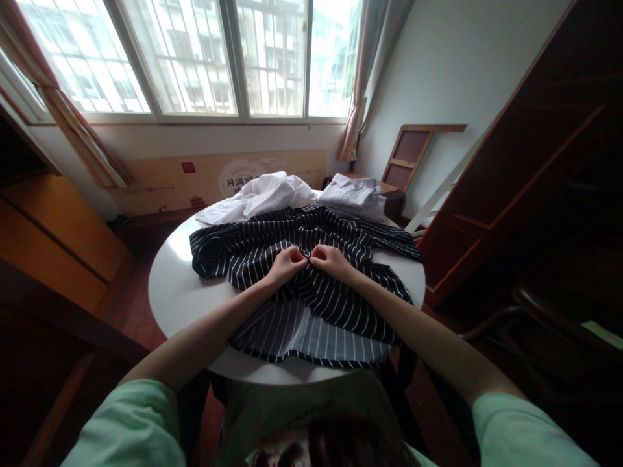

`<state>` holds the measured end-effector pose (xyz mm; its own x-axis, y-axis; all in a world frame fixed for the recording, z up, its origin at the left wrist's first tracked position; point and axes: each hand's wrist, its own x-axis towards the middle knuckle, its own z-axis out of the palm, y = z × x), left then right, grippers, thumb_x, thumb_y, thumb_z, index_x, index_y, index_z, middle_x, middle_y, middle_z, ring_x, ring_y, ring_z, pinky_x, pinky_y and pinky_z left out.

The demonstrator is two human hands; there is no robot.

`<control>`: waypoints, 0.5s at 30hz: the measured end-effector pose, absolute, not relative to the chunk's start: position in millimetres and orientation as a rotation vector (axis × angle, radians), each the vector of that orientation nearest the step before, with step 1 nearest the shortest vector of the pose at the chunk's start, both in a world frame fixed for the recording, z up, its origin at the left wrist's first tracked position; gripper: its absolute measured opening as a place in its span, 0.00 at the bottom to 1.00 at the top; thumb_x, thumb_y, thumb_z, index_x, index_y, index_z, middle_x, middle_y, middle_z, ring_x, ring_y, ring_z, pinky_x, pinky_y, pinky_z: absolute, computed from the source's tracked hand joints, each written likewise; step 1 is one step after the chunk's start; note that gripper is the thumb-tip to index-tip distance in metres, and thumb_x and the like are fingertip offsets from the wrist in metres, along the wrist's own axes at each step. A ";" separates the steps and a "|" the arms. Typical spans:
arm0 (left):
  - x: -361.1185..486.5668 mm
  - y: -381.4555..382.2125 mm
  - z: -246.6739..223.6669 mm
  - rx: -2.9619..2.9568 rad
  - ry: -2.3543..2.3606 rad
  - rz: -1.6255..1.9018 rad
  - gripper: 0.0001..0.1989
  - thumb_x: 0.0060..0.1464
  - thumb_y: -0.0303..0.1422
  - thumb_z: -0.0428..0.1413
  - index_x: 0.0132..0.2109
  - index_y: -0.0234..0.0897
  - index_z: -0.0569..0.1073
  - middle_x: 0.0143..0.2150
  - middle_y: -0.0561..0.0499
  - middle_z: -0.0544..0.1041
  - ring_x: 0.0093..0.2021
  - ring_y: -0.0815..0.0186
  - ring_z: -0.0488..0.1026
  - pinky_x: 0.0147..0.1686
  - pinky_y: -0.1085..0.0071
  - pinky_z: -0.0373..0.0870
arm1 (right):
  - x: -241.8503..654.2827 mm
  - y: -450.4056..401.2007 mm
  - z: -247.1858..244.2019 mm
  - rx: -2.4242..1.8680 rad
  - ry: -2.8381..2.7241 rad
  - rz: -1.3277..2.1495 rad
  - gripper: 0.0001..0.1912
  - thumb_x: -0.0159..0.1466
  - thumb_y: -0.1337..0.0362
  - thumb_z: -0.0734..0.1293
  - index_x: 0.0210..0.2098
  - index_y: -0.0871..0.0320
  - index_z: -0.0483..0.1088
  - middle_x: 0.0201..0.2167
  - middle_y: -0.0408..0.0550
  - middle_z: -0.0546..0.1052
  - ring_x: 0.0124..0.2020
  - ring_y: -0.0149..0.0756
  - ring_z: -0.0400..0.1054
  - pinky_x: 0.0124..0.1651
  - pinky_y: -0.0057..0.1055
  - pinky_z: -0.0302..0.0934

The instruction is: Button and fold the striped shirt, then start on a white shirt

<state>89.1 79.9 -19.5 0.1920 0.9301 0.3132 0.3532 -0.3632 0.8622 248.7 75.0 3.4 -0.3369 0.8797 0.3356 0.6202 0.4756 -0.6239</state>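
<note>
- Since the round white table [168, 292] has no raised rim that I can see, loose cloth near its edge could slide off if tugged.
- Bunched end [209, 251] of the striped shirt [341, 308], far left: crumpled on itself, so creases look likely, and a hidden fold could snag when pulled.
- White garment [263, 200], behind: right up against the stripes, might get dragged along if the dark cloth shifts.
- Left hand [287, 264]: thumb and fingertips pinched on the shirt around its middle. Narrow hold, so slippery fabric could pop out. Can't tell if there's a button in there — fingertips hide it.
- Hem [311, 357], below my hands: lies close to the near edge, inside showing. If I lean in, my body could catch it and skew the front.
- Right hand [331, 261]: same pinch on the same cloth, almost meeting the left. Tips that close could block each other; uneven pull would pucker the layers or line them up wrong.
- Pale folded garment [353, 194], behind right: a snag from the striped cloth could undo its folds.
- Sleeve [396, 240], far right: stretched out to the table edge, and my right forearm [403, 318] crosses the shirt's lower right — brushing it could pull everything askew.
</note>
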 end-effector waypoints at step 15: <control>90.2 86.2 -20.9 1.619 1.016 1.092 0.09 0.38 0.28 0.60 0.30 0.32 0.68 0.27 0.54 0.71 0.28 0.72 0.69 0.31 0.73 0.65 | 251.3 84.3 -2.6 -1.182 -1.900 0.911 0.02 0.52 0.68 0.62 0.24 0.60 0.65 0.17 0.39 0.69 0.20 0.27 0.63 0.27 0.24 0.57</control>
